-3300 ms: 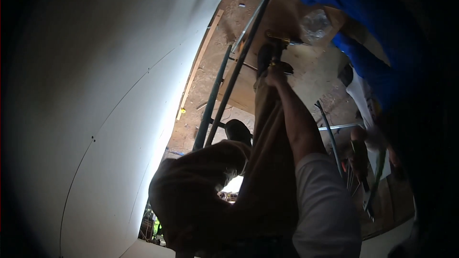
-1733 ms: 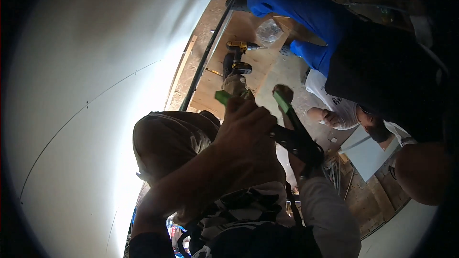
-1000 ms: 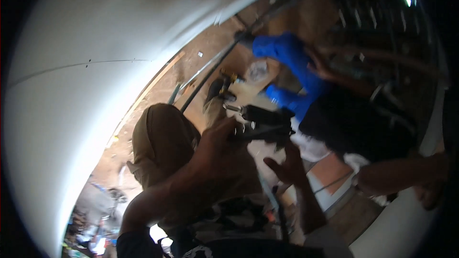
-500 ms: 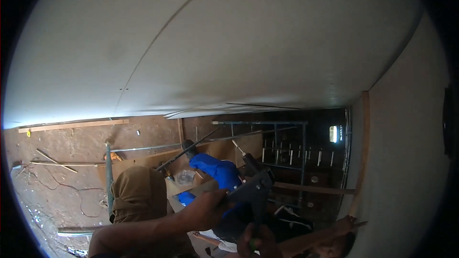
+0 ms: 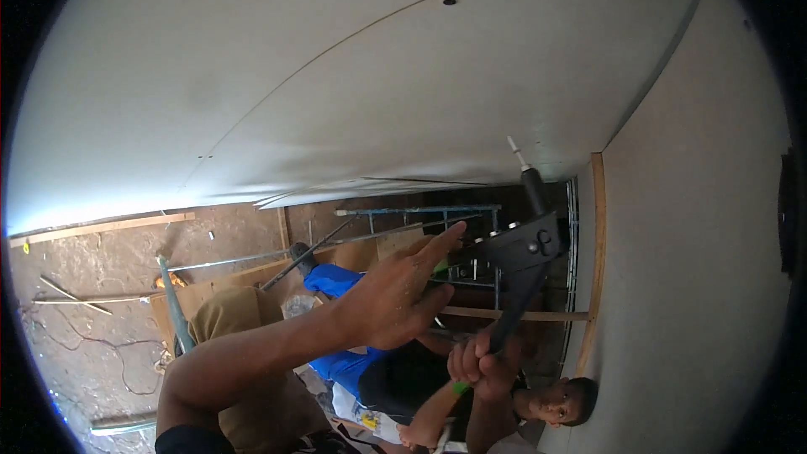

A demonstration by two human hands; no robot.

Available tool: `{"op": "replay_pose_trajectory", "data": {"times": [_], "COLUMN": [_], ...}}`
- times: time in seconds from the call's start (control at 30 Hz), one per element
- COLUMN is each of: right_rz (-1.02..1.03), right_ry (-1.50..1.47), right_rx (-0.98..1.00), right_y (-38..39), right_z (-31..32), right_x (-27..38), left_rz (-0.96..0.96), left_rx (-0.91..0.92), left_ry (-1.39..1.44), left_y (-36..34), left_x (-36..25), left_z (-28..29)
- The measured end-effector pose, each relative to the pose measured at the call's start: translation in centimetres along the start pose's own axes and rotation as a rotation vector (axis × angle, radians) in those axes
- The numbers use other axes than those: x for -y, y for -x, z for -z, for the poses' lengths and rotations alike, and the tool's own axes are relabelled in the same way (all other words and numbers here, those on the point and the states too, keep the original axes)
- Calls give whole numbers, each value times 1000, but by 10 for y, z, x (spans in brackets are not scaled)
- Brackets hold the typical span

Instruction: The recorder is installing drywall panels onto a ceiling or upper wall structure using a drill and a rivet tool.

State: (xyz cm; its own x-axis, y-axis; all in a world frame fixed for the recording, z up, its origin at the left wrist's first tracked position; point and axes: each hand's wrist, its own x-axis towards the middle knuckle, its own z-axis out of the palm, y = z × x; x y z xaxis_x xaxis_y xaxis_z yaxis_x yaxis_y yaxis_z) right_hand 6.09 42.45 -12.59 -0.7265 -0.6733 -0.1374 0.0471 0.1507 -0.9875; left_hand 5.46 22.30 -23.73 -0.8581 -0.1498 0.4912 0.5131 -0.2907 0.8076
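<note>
Black riveter [image 5: 525, 248], right hand [image 5: 487, 361] curled round its lower handle [image 5: 510, 324], left hand [image 5: 391, 298] at upper handle [image 5: 479, 255], fingers [image 5: 444, 242] partly spread, grip unclear

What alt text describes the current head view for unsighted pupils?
A right hand grips a black two-handled tool pointing toward pale panels; the left hand is at its other side, forefinger extended. Beyond is a person in blue trousers.

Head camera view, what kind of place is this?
Probably a building site, or a room being built. You can see large pale boards with a thin seam, a metal frame, and a black tool held by the person.
</note>
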Motion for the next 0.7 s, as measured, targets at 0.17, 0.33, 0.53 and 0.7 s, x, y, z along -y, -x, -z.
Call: {"op": "replay_pose_trajectory", "data": {"times": [0.17,0.33,0.53,0.7], "right_rz": [93,76,236,338], "right_ry": [132,117,173,195], "right_rx": [-3,-34,-74,-112], "right_y": [-1,-1,-7,-26], "right_z": [-11,-14,-38,-51], "right_x": [7,4,3,-10], "left_rz": [-25,-46,-172,-583], "left_rx": [-2,-48,-130,-277], "left_ry": [37,19,-10,-87], "left_y": [9,4,5,-42], "left_x": [-23,-42,-63,-105], "left_z": [22,29,46,84]}}
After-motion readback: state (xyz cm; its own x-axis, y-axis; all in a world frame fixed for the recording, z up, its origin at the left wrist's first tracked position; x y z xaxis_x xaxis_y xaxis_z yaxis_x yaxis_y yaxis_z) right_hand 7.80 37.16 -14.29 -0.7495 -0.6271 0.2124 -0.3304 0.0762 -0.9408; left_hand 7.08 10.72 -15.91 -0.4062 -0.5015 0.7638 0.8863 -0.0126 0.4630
